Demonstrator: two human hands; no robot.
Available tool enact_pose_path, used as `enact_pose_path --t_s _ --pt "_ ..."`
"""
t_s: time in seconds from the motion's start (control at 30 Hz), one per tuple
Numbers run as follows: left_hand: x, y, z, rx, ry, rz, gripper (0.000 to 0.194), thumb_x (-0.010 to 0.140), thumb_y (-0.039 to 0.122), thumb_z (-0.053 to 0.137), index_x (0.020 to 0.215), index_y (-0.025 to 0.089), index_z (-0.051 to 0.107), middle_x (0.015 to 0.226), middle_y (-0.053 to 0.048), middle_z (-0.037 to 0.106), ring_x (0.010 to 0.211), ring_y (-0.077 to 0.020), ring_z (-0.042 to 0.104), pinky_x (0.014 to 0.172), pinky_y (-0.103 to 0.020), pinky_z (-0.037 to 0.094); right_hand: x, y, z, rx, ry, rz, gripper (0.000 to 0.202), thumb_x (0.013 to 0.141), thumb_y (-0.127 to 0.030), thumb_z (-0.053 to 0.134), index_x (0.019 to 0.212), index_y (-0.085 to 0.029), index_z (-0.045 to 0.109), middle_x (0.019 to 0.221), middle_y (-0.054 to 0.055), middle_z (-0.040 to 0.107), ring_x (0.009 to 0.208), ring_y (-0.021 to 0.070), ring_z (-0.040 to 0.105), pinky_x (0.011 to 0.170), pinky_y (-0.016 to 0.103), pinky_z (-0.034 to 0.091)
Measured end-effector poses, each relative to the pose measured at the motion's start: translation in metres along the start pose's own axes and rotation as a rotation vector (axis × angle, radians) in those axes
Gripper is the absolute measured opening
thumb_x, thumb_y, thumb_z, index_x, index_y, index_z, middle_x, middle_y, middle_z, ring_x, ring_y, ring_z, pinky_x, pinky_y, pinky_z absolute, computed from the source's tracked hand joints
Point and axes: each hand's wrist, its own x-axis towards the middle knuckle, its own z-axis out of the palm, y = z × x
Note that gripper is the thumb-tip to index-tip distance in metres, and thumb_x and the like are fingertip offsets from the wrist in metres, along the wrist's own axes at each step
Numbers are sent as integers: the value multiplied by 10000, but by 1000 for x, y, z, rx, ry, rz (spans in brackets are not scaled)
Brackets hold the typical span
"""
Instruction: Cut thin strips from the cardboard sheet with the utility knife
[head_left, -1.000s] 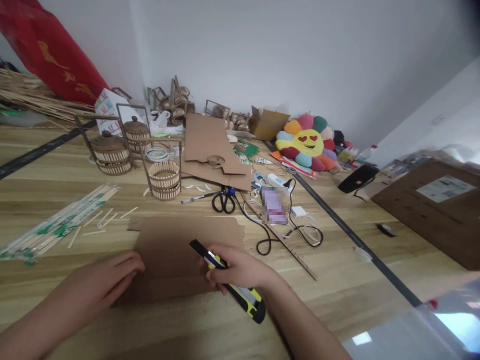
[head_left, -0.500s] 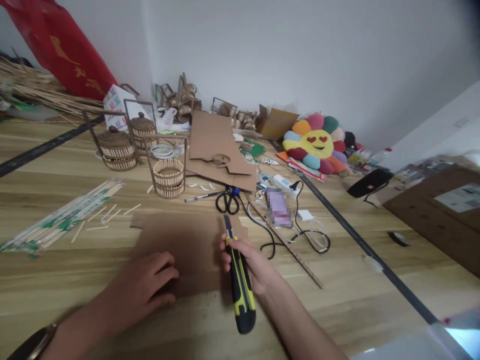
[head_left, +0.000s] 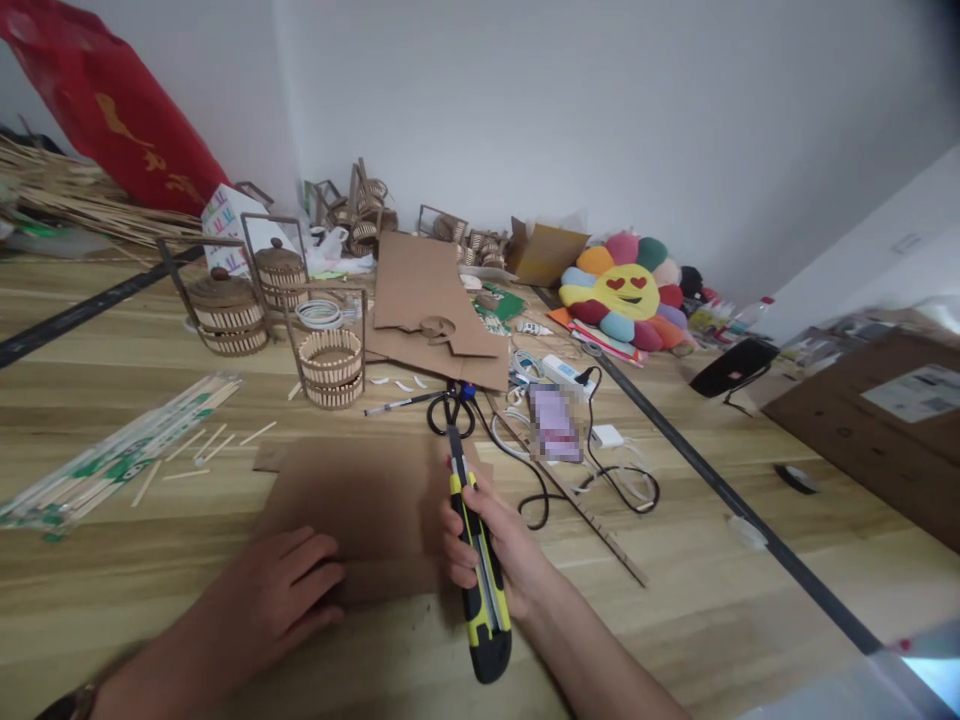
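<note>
My right hand [head_left: 501, 545] is wrapped round a yellow and black utility knife [head_left: 484, 590], the thumb on its upper side. The blade is out and points away from me, above the far part of a brown cardboard sheet [head_left: 367, 500]. My left hand [head_left: 289, 590] rests at the sheet's near left corner, its fingers a little bent and apart, holding nothing. Its fingertips are partly in shadow. Black-handled scissors [head_left: 450, 412] lie just beyond the blade tip, with a pen [head_left: 405, 403] beside them.
Small wooden buckets [head_left: 331, 368] with tall handles stand at the back left. Bagged sticks [head_left: 120, 450] lie at left. More cut cardboard [head_left: 420, 280] is behind the scissors. To the right are a phone [head_left: 555, 422], cables, a notched wooden strip [head_left: 592, 525] and a flower cushion [head_left: 630, 290].
The view has tilted up slightly. My right fingers have closed further round the utility knife's handle. My left hand has shifted slightly left and down in the view.
</note>
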Motion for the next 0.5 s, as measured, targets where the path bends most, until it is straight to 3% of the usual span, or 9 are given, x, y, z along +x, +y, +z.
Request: enact_pose_path --t_s 0.33,0.5 --pt "14 0 -12 35 89 44 455 1063 320 259 882 230 667 858 5 677 773 -154 594 777 -277 425 -1 7 3 -35 -99 87 542 775 -301 678 1194 -372 342 724 -87 571 453 57 443 454 181 335" --pt "12 -7 -11 8 52 21 414 1056 333 299 902 237 671 876 6 679 782 -152 606 774 -272 426 2 11 -4 -46 -113 131 580 766 -320 695 1211 -364 327 731 -78 581 456 64 464 451 186 354"
